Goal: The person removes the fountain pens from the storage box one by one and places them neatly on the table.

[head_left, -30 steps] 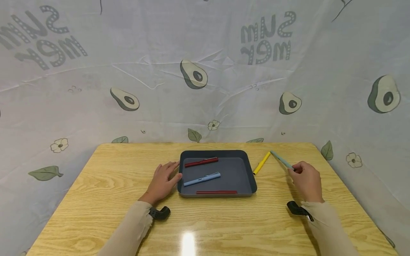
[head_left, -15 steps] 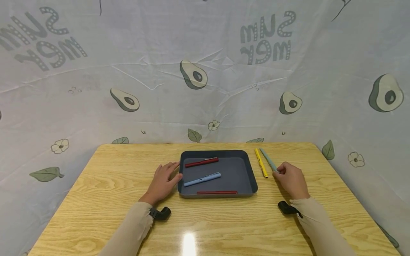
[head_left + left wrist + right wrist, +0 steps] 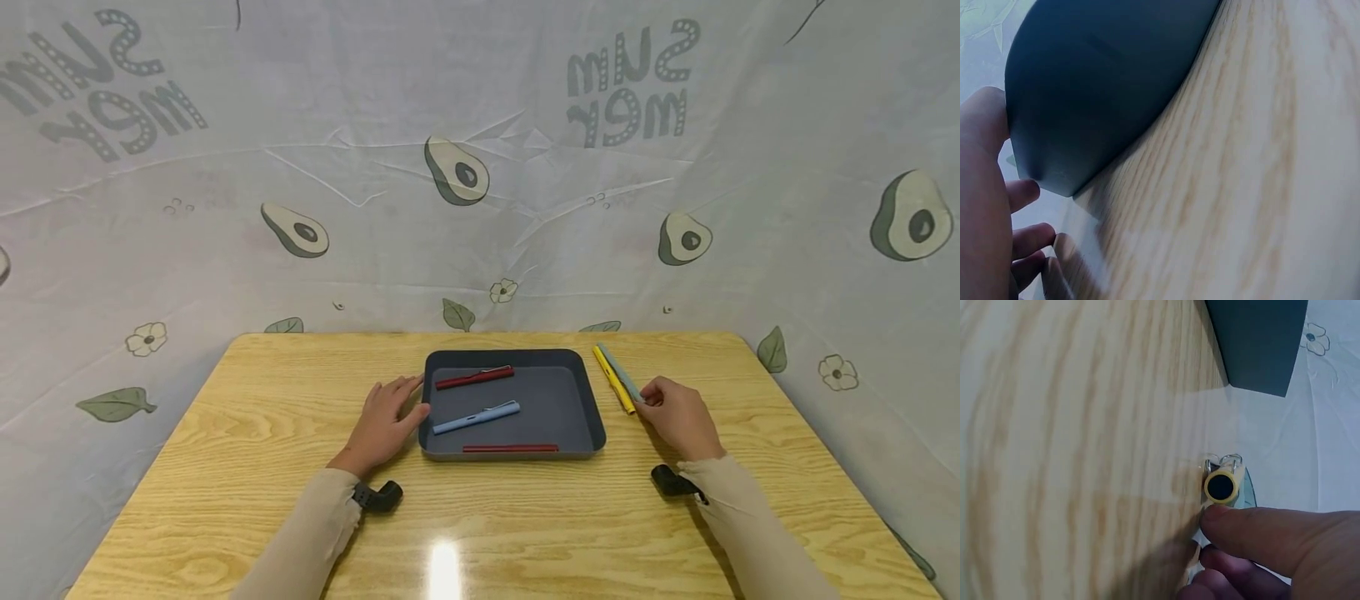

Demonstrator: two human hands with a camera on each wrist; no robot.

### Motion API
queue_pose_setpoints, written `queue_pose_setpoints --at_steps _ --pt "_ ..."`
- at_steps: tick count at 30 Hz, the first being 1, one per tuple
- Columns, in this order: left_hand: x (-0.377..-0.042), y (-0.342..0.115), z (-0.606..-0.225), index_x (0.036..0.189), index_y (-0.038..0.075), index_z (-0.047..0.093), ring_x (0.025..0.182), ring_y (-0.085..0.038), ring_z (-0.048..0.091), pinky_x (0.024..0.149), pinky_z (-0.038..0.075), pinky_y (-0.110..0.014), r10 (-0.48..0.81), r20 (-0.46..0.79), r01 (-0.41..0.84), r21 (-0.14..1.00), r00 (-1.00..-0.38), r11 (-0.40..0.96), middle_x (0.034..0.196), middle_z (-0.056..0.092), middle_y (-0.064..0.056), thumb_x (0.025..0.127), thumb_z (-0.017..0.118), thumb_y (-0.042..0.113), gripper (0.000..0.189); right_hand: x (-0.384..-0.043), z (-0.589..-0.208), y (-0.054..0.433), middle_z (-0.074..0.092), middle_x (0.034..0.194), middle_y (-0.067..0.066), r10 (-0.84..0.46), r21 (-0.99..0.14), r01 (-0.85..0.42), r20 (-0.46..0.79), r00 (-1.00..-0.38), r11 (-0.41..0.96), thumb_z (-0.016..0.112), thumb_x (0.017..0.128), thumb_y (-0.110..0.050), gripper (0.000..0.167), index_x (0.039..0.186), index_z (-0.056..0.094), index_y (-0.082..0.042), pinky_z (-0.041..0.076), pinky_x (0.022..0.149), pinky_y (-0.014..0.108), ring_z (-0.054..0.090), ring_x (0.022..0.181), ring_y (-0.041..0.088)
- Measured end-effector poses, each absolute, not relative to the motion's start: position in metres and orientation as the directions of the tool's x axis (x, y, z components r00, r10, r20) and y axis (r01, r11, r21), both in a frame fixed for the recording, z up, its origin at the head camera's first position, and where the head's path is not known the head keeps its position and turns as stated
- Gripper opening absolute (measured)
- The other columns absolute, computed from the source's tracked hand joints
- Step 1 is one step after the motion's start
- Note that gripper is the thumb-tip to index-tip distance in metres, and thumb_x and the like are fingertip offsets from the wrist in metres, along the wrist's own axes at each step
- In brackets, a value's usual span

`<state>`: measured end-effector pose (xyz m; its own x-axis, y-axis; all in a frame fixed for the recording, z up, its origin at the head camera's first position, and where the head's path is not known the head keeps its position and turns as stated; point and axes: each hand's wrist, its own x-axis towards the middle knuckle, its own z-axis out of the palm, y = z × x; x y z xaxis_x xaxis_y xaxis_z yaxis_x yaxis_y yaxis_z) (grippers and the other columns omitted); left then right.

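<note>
My right hand (image 3: 681, 417) pinches the near end of a grey-green pen (image 3: 620, 372) at the tray's right. Along the left side of that pen lies a yellow pen (image 3: 613, 379). From the right wrist view, the yellow pen's black end (image 3: 1220, 487) faces the camera, just by my thumb. My left hand (image 3: 381, 423) rests against the left side of a dark grey tray (image 3: 592, 408), its fingers fairly loose. The left wrist view has the thumb and fingers at the tray's outer wall (image 3: 1104, 87).
Inside the tray lie a dark red pen (image 3: 475, 377), a light blue pen (image 3: 476, 417) and a thin red pen (image 3: 510, 448) along the near wall. A wooden table (image 3: 285, 392) carries everything, backed by a printed cloth (image 3: 375, 125).
My right hand has moved left with the grey-green pen, bringing it alongside the yellow pen. The yellow pen has turned to a similar slant. My left hand stays put at the tray.
</note>
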<state>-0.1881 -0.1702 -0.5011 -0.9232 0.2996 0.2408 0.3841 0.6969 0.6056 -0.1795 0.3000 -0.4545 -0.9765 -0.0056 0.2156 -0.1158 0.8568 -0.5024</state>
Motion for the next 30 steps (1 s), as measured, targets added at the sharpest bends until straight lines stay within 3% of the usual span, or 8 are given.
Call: queue_pose_setpoints --at_steps 6,17,24,30 --pt "-0.187 -0.169 -0.498 0.158 0.01 0.044 0.149 -0.041 0.036 0.126 0.007 -0.063 0.29 0.244 0.379 0.609 -0.925 0.697 0.157 0.045 -0.02 0.106 0.056 0.042 0.063 -0.177 -0.447 0.302 0.072 0.09 0.013 -0.044 -0.507 -0.139 0.195 -0.98 0.851 0.075 0.094 -0.011 0.016 0.102 0.07 0.002 0.058 0.069 0.046 0.068 0.079 0.027" --pt "-0.186 -0.171 -0.497 0.158 0.009 0.044 0.148 -0.041 0.038 0.126 0.007 -0.063 0.289 0.243 0.377 0.62 -0.926 0.688 0.157 0.046 -0.019 0.106 0.057 0.042 0.063 -0.176 -0.431 0.304 0.066 0.12 0.03 -0.038 -0.513 -0.142 0.207 -0.978 0.846 0.067 0.101 -0.013 0.034 0.126 0.064 0.009 0.057 0.081 0.058 0.066 0.103 0.046" --pt "-0.185 -0.171 -0.496 0.158 0.01 0.044 0.15 -0.04 0.036 0.126 0.008 -0.062 0.288 0.233 0.37 0.625 -0.929 0.687 0.158 0.046 -0.018 0.106 0.056 0.043 0.063 -0.18 -0.423 0.304 0.061 0.133 0.032 -0.051 -0.52 -0.156 0.211 -0.976 0.84 0.066 0.102 -0.014 0.039 0.134 0.06 0.008 0.054 0.089 0.062 0.062 0.114 0.048" --pt "-0.185 -0.172 -0.496 0.158 0.012 0.045 0.15 -0.04 0.035 0.126 0.007 -0.061 0.293 0.225 0.368 0.638 -0.929 0.676 0.158 0.046 -0.018 0.106 0.057 0.042 0.062 -0.182 -0.415 0.302 0.061 0.133 0.031 -0.072 -0.484 -0.183 0.239 -0.968 0.856 0.068 0.101 -0.015 0.041 0.134 0.061 0.008 0.054 0.089 0.063 0.063 0.113 0.048"
